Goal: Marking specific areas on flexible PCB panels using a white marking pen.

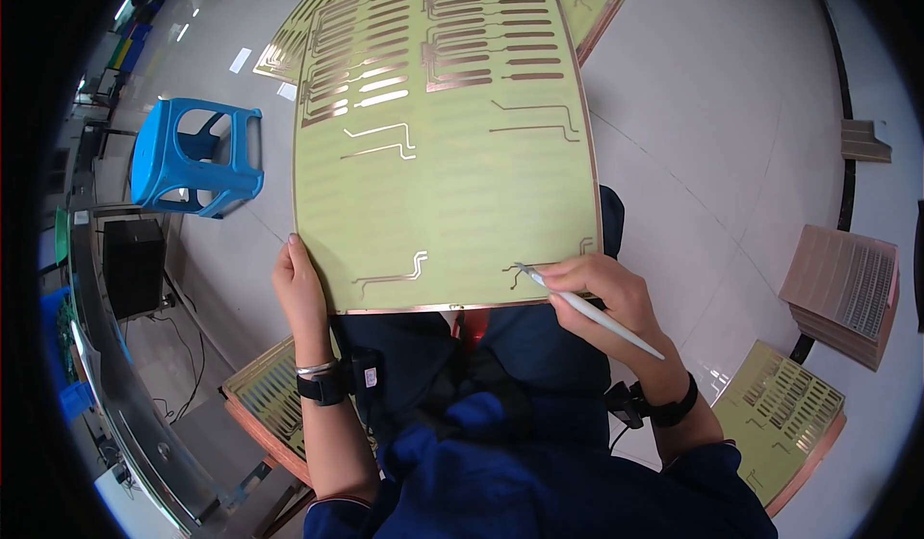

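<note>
A large yellow-green flexible sheet [452, 173] with copper strip patterns lies across my lap. Its far half carries rows of copper bars; its near half is mostly bare with a few thin copper traces. My left hand [300, 287] grips the sheet's near left edge. My right hand [602, 294] holds a thin white pen-like tool [592, 311], its tip touching a copper trace [515, 271] near the sheet's lower right corner.
A blue plastic stool [197, 154] stands to the left on the grey floor. Stacks of similar patterned sheets lie at lower left [265, 395], lower right [784, 419], right [847, 294] and beyond the held sheet [592, 0]. A metal bench edge [125, 414] curves along the left.
</note>
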### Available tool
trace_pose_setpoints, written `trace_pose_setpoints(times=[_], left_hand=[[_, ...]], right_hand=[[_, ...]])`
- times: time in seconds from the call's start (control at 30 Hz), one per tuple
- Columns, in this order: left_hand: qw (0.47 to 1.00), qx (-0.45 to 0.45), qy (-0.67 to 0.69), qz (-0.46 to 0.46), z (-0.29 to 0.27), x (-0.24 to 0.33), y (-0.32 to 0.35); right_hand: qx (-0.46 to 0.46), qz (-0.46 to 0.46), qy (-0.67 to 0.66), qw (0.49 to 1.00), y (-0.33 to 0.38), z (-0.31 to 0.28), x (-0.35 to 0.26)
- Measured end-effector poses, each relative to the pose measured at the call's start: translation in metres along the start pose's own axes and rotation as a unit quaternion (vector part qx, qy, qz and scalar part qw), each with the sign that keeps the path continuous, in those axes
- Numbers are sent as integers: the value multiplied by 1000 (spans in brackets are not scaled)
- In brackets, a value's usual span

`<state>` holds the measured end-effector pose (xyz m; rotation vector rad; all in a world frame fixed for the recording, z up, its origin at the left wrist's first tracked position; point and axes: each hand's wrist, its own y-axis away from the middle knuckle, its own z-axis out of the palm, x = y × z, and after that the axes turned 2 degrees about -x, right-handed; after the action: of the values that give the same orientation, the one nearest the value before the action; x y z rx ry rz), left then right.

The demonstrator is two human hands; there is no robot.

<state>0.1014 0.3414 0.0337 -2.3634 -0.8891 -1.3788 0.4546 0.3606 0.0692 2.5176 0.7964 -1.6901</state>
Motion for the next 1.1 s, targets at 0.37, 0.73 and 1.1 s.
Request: trace_pose_setpoints(times=[0.37, 0.73, 1.1], left_hand=[[1000, 5, -6, -1, 0, -1, 0], [1000, -10, 7, 6, -2, -2, 1], [997, -33, 69, 7, -3, -8, 1]], right_hand=[[27, 118, -73, 990, 5, 2, -9], [-543, -25, -153, 826, 12, 91, -48], [-60, -130, 92, 985, -12, 37, -17]])
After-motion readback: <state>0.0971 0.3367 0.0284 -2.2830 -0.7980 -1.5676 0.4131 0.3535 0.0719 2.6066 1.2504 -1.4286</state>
